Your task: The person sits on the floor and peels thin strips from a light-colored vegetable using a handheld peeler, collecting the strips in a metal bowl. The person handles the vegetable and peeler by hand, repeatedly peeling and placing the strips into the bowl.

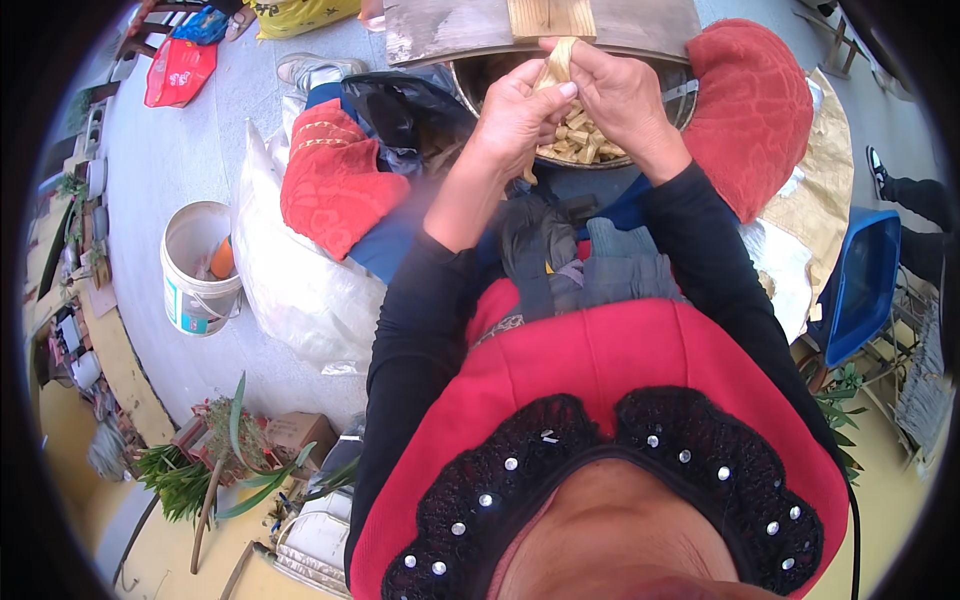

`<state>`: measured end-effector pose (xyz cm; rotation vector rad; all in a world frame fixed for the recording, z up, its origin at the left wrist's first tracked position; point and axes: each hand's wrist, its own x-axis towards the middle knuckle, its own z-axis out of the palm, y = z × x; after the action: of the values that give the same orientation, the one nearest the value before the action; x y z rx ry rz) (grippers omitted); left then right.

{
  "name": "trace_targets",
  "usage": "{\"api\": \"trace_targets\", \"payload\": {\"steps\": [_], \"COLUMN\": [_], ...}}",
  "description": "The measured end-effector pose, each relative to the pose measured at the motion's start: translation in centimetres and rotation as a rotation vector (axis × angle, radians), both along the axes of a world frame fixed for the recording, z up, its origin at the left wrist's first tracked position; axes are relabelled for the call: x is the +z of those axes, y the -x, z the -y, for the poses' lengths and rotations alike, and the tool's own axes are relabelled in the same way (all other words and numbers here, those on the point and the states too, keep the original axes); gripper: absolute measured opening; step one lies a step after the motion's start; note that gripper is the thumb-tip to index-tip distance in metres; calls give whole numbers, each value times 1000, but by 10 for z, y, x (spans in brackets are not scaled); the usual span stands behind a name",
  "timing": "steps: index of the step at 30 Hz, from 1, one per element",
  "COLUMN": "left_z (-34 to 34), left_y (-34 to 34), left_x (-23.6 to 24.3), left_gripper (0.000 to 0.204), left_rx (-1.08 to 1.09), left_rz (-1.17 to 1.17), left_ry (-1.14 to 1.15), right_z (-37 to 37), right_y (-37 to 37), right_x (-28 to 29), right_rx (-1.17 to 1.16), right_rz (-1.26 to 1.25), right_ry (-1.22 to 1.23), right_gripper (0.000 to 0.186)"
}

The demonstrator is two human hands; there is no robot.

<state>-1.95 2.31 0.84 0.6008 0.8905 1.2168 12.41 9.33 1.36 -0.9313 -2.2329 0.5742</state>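
A pale yellow, flat strip (561, 62) is pinched between my two hands above a round metal pot (466, 88). My left hand (515, 115) is closed on it from the left, thumb on top. On the other side my right hand (622, 105) grips the strip with bent fingers. What looks like its loose end dangles below my left palm. Many short, folded yellow pieces (585, 148) lie in the pot. Across the pot's far side rests a wooden board (440, 28) with a lighter wood piece (535, 17) on top.
Red cloths cover both my knees, one left (335, 185) and one right (755, 110). A black plastic bag (405, 105) and a white sack (290, 270) lie left. Farther left stands a white bucket (195, 270). A blue bin (865, 290) is at right, near a person's dark-trousered leg (918, 200).
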Motion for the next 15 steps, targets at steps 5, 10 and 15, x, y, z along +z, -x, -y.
{"api": "trace_targets", "payload": {"steps": [5,10,15], "left_z": [4,13,18], "left_y": [18,13,11], "left_x": [-10,-14,-16], "left_gripper": [11,13,12], "left_rx": [-198,-238,-212], "left_rz": [109,231,188], "left_ry": [53,102,115], "right_z": [-3,1,9], "right_y": [-4,1,6], "right_x": [12,-10,-22], "right_rx": [112,196,166], "right_rz": [-25,-283,-477], "right_ry": [-109,203,659], "right_gripper": [15,21,20]}}
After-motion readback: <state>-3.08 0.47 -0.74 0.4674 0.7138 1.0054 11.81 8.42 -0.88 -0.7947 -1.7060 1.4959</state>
